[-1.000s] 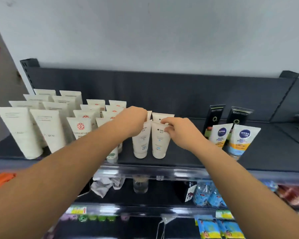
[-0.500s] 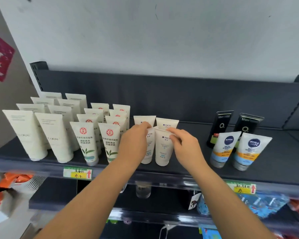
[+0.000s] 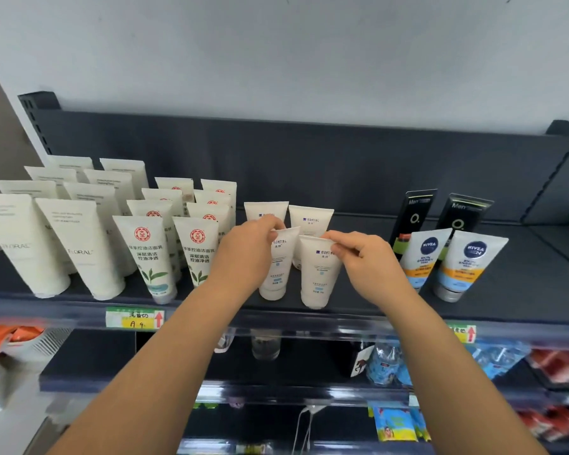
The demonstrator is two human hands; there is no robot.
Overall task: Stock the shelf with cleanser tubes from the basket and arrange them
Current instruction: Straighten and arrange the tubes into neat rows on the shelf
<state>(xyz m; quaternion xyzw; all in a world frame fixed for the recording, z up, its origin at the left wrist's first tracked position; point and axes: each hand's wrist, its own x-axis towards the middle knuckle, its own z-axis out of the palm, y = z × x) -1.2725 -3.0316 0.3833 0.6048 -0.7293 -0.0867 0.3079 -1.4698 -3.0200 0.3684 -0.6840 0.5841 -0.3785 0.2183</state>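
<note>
The left hand point(image 3: 247, 254) pinches the crimped top of the left white plastic cleanser tube point(image 3: 275, 274); the right hand point(image 3: 367, 267) pinches the right white plastic cleanser tube point(image 3: 319, 280) likewise. Both stand cap-down, side by side, at the front of the dark grey metal shelf point(image 3: 358, 221). Gripping the flat crimp probably lets each be squared label-forward before the two matching rear tubes point(image 3: 311, 220) (no basket of tubes shows).

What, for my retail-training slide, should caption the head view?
Left hand pinches the left front tube and right hand the right front tube, aligning them on the dark shelf.
</note>
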